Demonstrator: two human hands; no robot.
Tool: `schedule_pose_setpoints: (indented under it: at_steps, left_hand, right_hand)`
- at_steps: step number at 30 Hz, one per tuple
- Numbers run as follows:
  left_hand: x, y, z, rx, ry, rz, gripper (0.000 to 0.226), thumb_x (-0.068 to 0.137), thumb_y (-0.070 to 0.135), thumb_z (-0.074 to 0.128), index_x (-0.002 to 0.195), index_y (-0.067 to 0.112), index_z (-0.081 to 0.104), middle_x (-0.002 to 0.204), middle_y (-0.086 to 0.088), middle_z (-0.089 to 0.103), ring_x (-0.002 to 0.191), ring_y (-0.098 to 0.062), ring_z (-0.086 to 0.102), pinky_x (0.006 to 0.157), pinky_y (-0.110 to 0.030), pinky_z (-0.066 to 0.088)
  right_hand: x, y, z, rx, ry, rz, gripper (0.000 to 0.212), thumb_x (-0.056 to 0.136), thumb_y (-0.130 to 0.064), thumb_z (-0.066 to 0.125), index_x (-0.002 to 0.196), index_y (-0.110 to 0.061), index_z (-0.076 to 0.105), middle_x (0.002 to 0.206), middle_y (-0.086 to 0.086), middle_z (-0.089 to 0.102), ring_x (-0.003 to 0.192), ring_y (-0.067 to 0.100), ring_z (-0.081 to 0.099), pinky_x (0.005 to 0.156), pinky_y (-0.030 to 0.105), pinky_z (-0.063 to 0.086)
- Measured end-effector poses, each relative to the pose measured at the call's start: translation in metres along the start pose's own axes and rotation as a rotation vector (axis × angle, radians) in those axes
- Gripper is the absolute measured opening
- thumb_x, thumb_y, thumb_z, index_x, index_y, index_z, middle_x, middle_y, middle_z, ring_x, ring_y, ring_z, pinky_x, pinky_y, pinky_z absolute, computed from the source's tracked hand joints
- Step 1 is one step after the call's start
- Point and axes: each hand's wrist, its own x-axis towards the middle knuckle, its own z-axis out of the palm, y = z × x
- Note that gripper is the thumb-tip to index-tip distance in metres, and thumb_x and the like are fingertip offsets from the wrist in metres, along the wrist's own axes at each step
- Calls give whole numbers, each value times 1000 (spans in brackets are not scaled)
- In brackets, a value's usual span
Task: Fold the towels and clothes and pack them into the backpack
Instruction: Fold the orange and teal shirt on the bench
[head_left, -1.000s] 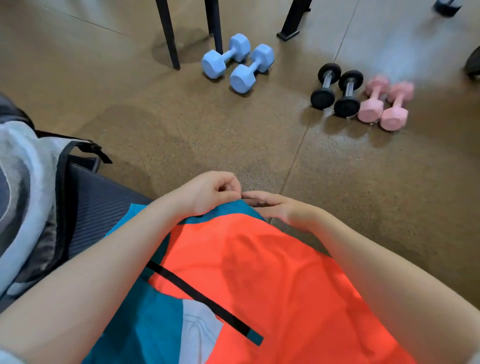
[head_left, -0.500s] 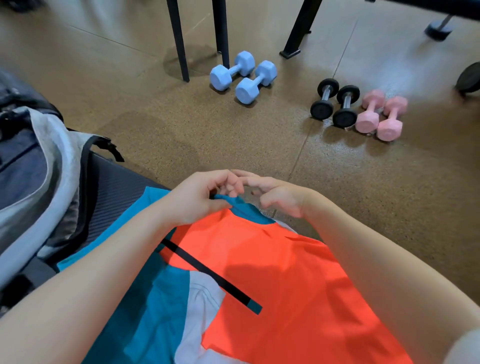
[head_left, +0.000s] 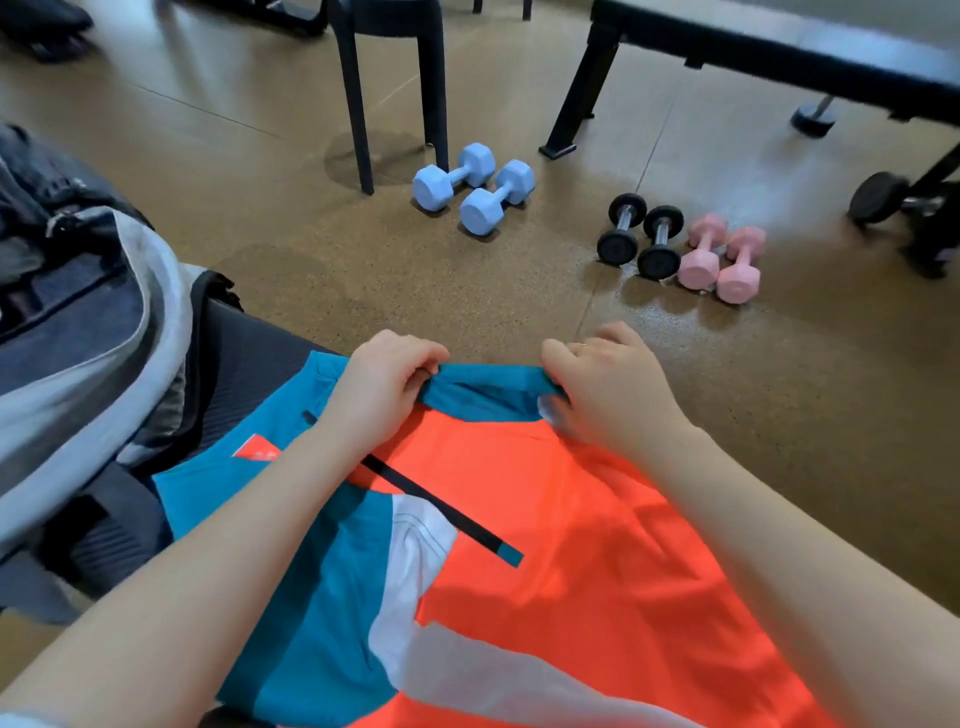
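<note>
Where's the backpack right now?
Head view, far left: the backpack lies open beside the orange-and-teal shirt, just left of the left hand.

- We saw a shirt (head_left: 545, 545) of bright orange with teal and white panels, a teal collar and a black stripe.
- We noted a backpack (head_left: 78, 374) in grey and dark navy.
- We counted dumbbells in pairs: light blue (head_left: 472, 189), black with silver bars (head_left: 639, 236), pink (head_left: 719, 257).
- We stood over a speckled tan floor (head_left: 415, 291).
</note>
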Motion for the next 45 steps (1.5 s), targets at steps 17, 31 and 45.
schedule_pose_setpoints:
  at_steps: [17,31,45]
  left_hand:
    - [-32,59,4,-207,-139,-571,54,88,21,59,137,16,36,130,-13,53,121,-28,48,96,-29,34]
    - [-18,21,-17,-381,-230,-535,50,94,12,48,142,16,33,140,-7,44,130,-17,39,102,-17,23]
    - [-32,37,-37,-209,-156,-465,32,78,-1,63,104,18,65,110,-3,60,109,-19,54,84,-17,33]
  right_hand:
    - [-90,-29,8,718,-201,732,30,85,-23,64,112,-11,58,85,0,59,90,20,58,73,25,36]
    - [-75,-70,-2,799,-279,192,28,88,-30,49,107,-11,56,55,-8,54,55,8,48,57,31,31]
    - [-59,15,27,893,-390,371,31,79,-5,66,66,-29,51,60,-10,44,55,3,38,59,24,33]
